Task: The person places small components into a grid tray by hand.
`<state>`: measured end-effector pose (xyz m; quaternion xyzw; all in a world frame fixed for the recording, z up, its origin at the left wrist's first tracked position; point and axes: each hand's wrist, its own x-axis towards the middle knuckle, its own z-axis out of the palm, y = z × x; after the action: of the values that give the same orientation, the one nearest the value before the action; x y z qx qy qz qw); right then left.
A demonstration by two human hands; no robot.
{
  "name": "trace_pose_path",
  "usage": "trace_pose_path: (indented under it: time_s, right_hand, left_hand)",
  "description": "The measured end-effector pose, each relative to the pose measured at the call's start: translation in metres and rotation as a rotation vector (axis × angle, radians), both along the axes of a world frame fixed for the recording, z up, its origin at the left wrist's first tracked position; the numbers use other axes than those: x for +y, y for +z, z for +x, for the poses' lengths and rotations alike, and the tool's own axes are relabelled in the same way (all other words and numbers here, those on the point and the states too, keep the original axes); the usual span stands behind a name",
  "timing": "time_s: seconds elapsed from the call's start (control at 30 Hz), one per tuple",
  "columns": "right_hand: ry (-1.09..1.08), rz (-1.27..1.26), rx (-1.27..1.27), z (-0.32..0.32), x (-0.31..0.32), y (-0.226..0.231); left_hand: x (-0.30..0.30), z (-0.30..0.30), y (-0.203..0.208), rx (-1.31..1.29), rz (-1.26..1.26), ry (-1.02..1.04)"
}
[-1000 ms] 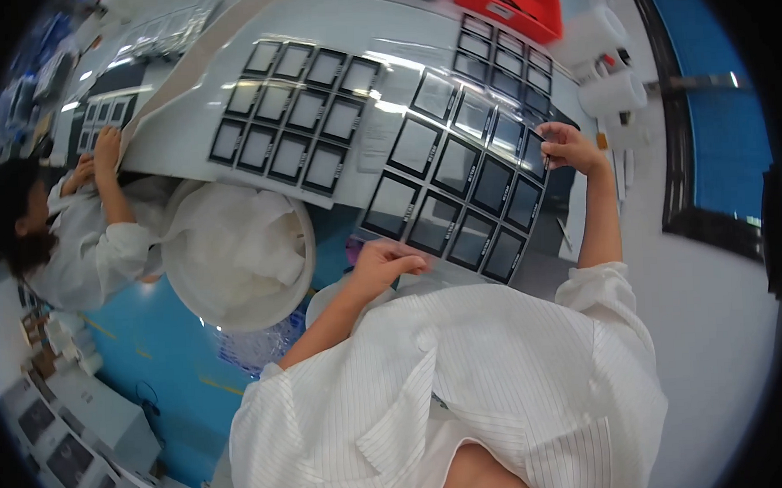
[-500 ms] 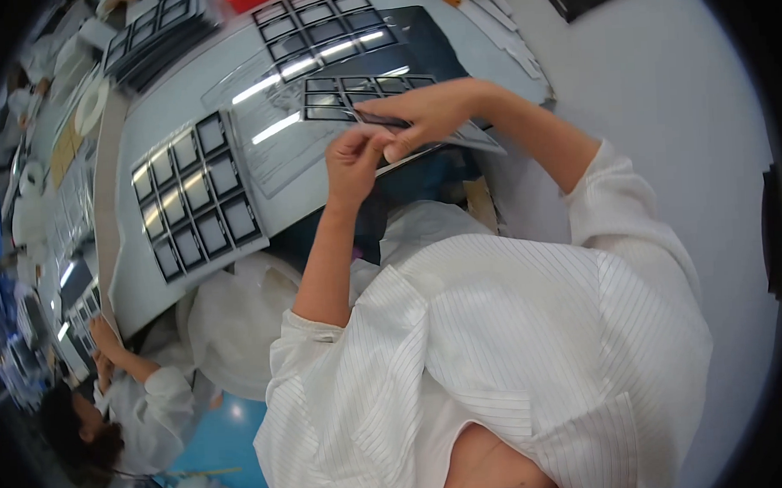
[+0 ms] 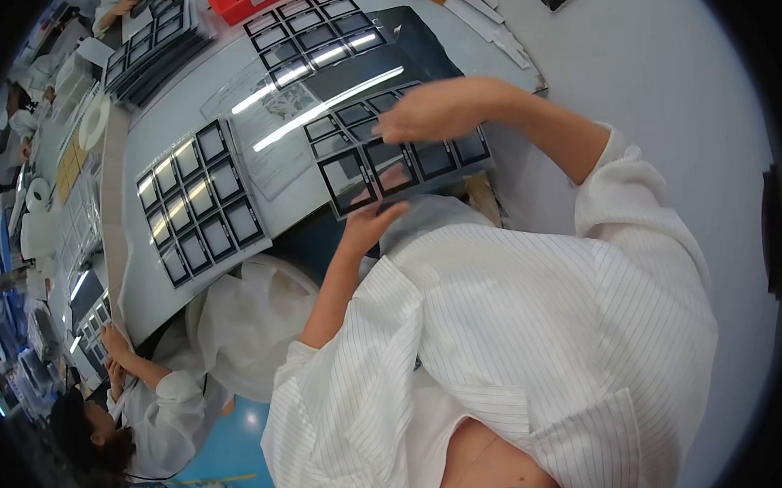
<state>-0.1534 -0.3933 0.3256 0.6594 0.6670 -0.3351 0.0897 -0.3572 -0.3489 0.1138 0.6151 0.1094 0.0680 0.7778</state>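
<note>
A clear sheet of black-framed rectangular windows point(image 3: 435, 159) tilts over the table's near edge in front of me. My left hand point(image 3: 368, 227) holds it from below at the near edge. Its fingers show through the clear windows, and its thumb sticks out to the right. Above the sheet's far part is my right hand point(image 3: 442, 111), palm down and slightly blurred. Its fingers are drawn together toward the left; whatever they may pinch is hidden. A matching framed sheet point(image 3: 201, 200) lies to the left, and another framed sheet point(image 3: 312, 34) lies farther back.
A stack of framed sheets point(image 3: 151, 45) stands at the far left beside a red bin point(image 3: 249, 1). White strips and a cutter point(image 3: 477, 22) lie at the far right. A white-covered round container point(image 3: 255, 320) stands below the table edge. A co-worker point(image 3: 145, 412) sits at lower left.
My hands have separated: the left has gone down under the framed sheet, the right stays above it. The sheet's near side has come toward me and tipped so its windows face up.
</note>
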Motion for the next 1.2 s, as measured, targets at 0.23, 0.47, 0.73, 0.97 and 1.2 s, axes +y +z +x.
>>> trace_pose_path:
  time_s: [0.23, 0.47, 0.73, 0.97, 1.2]
  right_hand:
    - [0.029, 0.343, -0.315, -0.046, -0.046, -0.047]
    - [-0.097, -0.119, 0.332, 0.014, -0.037, -0.096]
    - [-0.058, -0.330, 0.313, 0.015, -0.018, -0.087]
    - [-0.092, -0.477, 0.264, -0.003, -0.007, -0.039]
    - [-0.019, -0.312, 0.366, 0.007, -0.009, -0.050]
  left_hand:
    - [0.049, -0.009, 0.018, 0.010, -0.373, 0.070]
    - [0.030, -0.030, -0.024, 0.364, -0.312, -0.082]
    - [0.039, -0.003, -0.008, 0.178, -0.242, 0.044]
    - [0.038, -0.009, 0.006, 0.106, -0.192, 0.012]
    - [0.031, 0.000, 0.029, 0.047, -0.424, 0.102]
